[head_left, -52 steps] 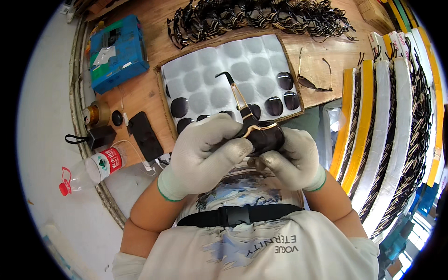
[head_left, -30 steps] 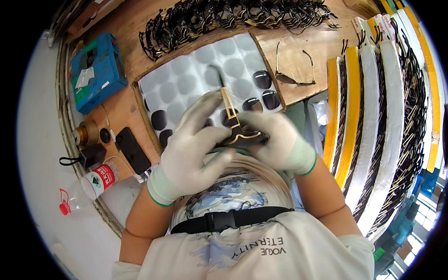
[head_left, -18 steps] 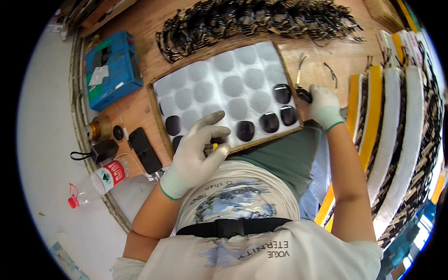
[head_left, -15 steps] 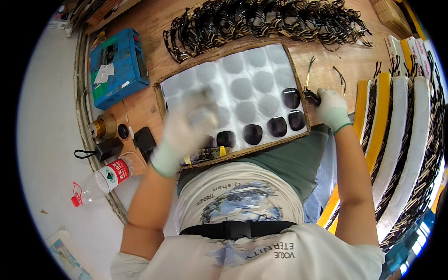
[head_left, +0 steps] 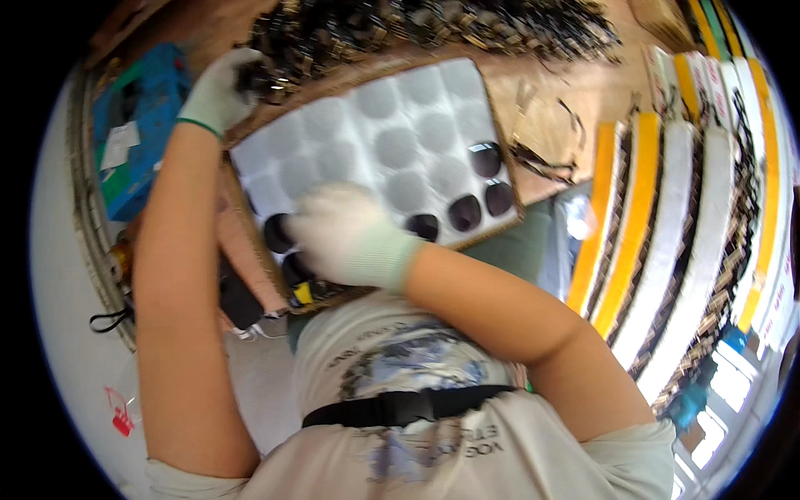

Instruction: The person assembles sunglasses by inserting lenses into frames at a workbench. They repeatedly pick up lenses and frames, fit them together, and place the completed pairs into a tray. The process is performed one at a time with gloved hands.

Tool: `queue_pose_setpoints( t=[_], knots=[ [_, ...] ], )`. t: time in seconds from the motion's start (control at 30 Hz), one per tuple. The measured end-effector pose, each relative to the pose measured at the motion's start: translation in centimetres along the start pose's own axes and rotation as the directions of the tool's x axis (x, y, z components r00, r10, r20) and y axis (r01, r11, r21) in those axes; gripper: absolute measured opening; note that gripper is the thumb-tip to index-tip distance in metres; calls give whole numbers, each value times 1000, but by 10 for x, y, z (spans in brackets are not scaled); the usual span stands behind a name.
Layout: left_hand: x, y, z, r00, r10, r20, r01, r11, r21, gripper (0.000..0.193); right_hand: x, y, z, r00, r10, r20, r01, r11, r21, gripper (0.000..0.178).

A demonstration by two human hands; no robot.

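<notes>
- My left hand (head_left: 225, 90) is at the far glasses pile (head_left: 442, 23).
- My right hand (head_left: 346, 233) is over the tray (head_left: 414, 158), beside a dark lens (head_left: 277, 233).
- I can't tell either hand's grip.

**Bright light, plenty of blur**

Rectangular panes (head_left: 730, 388) glare white beyond the blurred brown wooden table (head_left: 575, 79). Heavy smearing softens the white-gloved right hand (head_left: 346, 237). A dark rounded lens (head_left: 486, 163) glints at the right edge of the white-lined cardboard tray (head_left: 461, 125). Fisheye distortion bows long yellow and white strips (head_left: 627, 225).
</notes>
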State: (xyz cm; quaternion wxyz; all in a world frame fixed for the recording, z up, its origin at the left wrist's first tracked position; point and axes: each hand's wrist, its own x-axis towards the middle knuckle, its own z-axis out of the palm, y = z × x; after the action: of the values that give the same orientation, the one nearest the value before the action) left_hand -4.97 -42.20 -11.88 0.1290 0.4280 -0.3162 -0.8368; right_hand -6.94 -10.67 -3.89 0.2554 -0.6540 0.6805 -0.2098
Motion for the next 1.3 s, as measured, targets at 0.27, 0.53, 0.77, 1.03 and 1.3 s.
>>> queue_pose_setpoints(
  t=[0.27, 0.53, 0.77, 1.03, 1.3],
  knots=[
    [-75, 26, 41, 910, 358, -210, -343, 934, 104, 9, 49, -39, 37, 933, 348, 88, -322, 920, -222, 33],
    [-253, -50, 90, 641, 753, 152, -688, 475, 549, 32, -17, -40, -19, 957, 225, 182, -268, 926, 267, 34],
    [-340, -116, 65, 848, 299, 437, -525, 369, 767, 48, -144, -54, -54, 901, 372, -222, -28, 561, 827, 38],
    [-356, -124, 107, 863, 149, 482, -481, 531, 697, 46, -145, -51, -74, 865, 429, -261, -14, 540, 842, 29],
    [-361, -131, 100, 839, -57, 542, -236, 858, 456, 52, -161, -35, -79, 946, 282, 161, -160, -26, 987, 33]
  ],
)
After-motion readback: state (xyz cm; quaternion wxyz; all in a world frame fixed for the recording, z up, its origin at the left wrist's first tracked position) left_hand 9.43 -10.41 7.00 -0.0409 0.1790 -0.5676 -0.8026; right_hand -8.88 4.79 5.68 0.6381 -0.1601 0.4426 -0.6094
